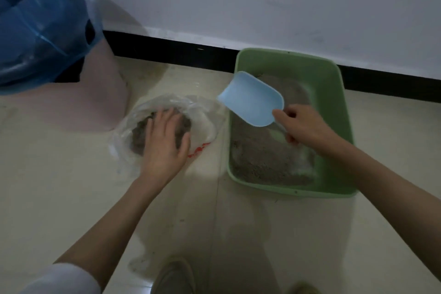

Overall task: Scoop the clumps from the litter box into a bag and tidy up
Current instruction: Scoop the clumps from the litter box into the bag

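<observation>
A green litter box (pixel 343 155) sits on the floor at the right, against the wall, with grey-brown litter (pixel 260 157) spread in it. My right hand (pixel 303 124) grips the handle of a light blue scoop (pixel 253 100) held above the box's left rim, its mouth pointing up and left. Left of the box lies a clear plastic bag (pixel 202 112) with red print, holding a heap of grey litter clumps (pixel 138 136). My left hand (pixel 164 141) rests flat on the bag's opening, fingers spread over the clumps.
A pink bin (pixel 100 102) lined with a blue plastic bag (pixel 40 19) stands at the far left. A black skirting board (pixel 171 50) runs along the white wall. My shoes (pixel 174 274) are at the bottom edge on the beige tiled floor.
</observation>
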{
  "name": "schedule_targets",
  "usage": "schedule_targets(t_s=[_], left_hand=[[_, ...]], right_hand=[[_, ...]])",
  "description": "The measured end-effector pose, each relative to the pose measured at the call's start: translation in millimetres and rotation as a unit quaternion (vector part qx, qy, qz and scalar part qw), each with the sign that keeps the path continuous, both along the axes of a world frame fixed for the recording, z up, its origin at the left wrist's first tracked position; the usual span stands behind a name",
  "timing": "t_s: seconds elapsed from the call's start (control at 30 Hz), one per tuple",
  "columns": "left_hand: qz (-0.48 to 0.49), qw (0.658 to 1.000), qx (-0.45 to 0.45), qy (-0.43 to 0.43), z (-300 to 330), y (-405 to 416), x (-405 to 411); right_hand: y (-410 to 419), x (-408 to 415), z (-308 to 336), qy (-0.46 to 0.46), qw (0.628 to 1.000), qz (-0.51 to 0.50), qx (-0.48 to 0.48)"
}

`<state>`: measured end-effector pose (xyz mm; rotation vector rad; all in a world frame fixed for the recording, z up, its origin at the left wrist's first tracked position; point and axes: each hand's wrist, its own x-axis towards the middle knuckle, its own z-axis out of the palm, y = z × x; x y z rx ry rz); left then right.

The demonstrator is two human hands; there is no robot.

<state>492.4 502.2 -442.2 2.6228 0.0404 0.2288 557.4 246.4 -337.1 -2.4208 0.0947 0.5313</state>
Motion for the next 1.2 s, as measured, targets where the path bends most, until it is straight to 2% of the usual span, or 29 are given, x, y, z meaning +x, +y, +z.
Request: schedule_targets(t_s=[0.1, 0.23, 0.33, 0.47, 0.57, 0.83, 1.2], left_hand=[[-0.081, 0.995, 0.034, 0.052, -3, -48, 6], [-0.131, 0.976, 0.092, 0.146, -12, -99, 16], [-0.121, 0.971, 0.118, 0.172, -17, -119, 30], [-0.077, 0.981, 0.111, 0.137, -19, -128, 39], [-0.066, 0.986, 0.105, 0.115, -24, -129, 35], [-0.043, 0.993, 0.079, 0.075, -37, -128, 35], [-0.033, 0.996, 0.070, 0.045, -44, -128, 33]], right_hand=[[-47, -14, -16, 0.011, 0.991, -0.123, 0.053], [-89, -38, -43, 0.078, 0.954, -0.260, 0.128], [-106, -49, -58, 0.149, 0.922, -0.319, 0.159], [-116, -44, -72, 0.195, 0.888, -0.369, 0.194], [-116, -38, -79, 0.204, 0.879, -0.377, 0.207], [-111, -12, -95, 0.161, 0.907, -0.349, 0.175], [-104, 75, -108, 0.172, 0.873, -0.390, 0.238]])
